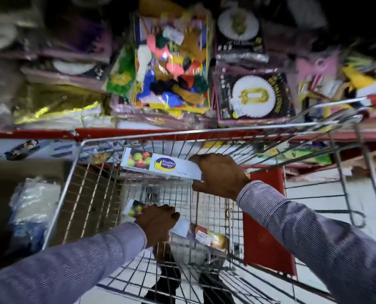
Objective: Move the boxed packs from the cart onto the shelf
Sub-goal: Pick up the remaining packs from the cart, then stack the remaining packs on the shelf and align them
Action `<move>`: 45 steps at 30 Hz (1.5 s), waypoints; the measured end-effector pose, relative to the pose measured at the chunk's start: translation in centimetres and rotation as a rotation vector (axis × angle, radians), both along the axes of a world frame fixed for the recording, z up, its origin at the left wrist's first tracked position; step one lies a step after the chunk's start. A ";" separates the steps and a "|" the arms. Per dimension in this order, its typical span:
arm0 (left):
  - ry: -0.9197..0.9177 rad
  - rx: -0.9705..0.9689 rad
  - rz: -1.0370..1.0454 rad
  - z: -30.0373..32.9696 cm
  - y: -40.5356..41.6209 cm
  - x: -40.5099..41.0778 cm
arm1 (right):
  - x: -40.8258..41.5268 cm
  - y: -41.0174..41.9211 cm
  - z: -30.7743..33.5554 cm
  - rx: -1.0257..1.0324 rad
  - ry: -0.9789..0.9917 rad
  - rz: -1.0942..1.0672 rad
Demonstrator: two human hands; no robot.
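Observation:
My right hand (219, 174) grips the right end of a long white boxed pack (158, 164) with a fruit picture and a blue logo, held above the wire cart (139, 137). Lower down, inside the cart basket, my left hand (157, 222) is closed over the middle of another boxed pack (201, 234) of the same kind, which lies on the cart's bottom. Its fruit-printed ends stick out on both sides of the hand. The shelf (40, 133) with a red edge runs just beyond the cart's far rim.
The shelf above is crowded with balloon packs (171, 62) and black number-balloon packets (254, 96). Gold foil packs (57, 106) lie at the left. A plastic-wrapped bundle (32, 213) sits left of the cart. A red panel (263, 218) stands at the cart's right side.

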State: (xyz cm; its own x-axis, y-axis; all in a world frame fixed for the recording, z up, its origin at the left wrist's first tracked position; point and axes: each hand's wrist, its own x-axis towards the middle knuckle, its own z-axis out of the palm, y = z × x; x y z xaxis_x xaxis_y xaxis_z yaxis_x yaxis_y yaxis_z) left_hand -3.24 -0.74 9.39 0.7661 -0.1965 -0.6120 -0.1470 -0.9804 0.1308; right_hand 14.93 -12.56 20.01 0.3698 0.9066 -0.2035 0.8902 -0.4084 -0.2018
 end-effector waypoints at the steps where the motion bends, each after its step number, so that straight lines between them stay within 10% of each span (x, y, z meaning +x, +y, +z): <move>1: -0.022 0.000 0.023 2.2 0.5 0.1 | 0.2 0.1 2.3 0.019 -0.017 0.005; 18: -0.928 0.068 0.343 39.9 5.1 7.1 | 7.3 2.4 38.4 0.353 -0.263 0.048; 45: -0.987 -0.104 0.438 49.2 11.6 20.5 | 21.9 10.1 41.1 0.197 -0.213 -0.183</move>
